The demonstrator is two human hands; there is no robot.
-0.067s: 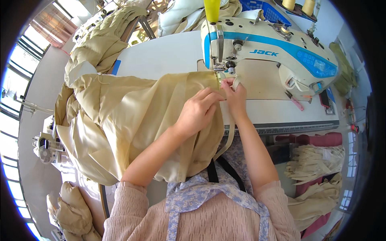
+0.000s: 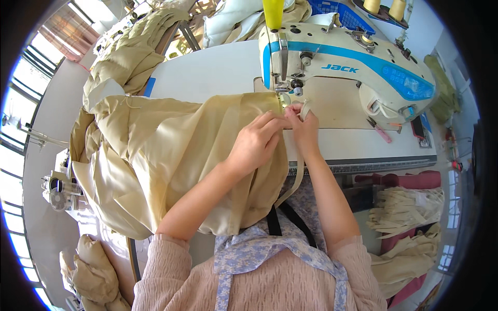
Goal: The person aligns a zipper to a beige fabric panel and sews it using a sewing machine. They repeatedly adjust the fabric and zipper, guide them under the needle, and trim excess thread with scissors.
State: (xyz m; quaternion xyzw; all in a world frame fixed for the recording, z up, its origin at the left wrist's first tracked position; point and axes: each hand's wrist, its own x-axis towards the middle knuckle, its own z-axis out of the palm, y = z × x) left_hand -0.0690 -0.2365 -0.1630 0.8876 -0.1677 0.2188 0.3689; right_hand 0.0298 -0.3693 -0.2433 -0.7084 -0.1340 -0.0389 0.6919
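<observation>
A beige padded garment (image 2: pixel 171 150) spreads across the table and over its front edge, its far right corner under the needle area of a white and blue sewing machine (image 2: pixel 332 62). My left hand (image 2: pixel 259 137) lies on the cloth near its right edge, fingers bent and closed on the fabric there. Just right of that edge, my right hand (image 2: pixel 305 124) pinches a narrow beige fabric strip (image 2: pixel 296 179), which loops over the fingers and hangs down toward my lap. The two hands' fingertips meet close in front of the presser foot (image 2: pixel 282 92), partly hiding what they grip.
Pink-handled thread snips (image 2: pixel 381 130) and a dark phone-like object (image 2: pixel 418 127) lie on the right of the table (image 2: pixel 353 147). More padded garments (image 2: pixel 129 57) are heaped at the far left. Bundled beige strips (image 2: pixel 407 207) sit below right. Behind the machine stands a blue basket (image 2: pixel 345 14).
My left fingertips have shifted slightly right, closer to the right hand. The garment and strip look nearly unchanged.
</observation>
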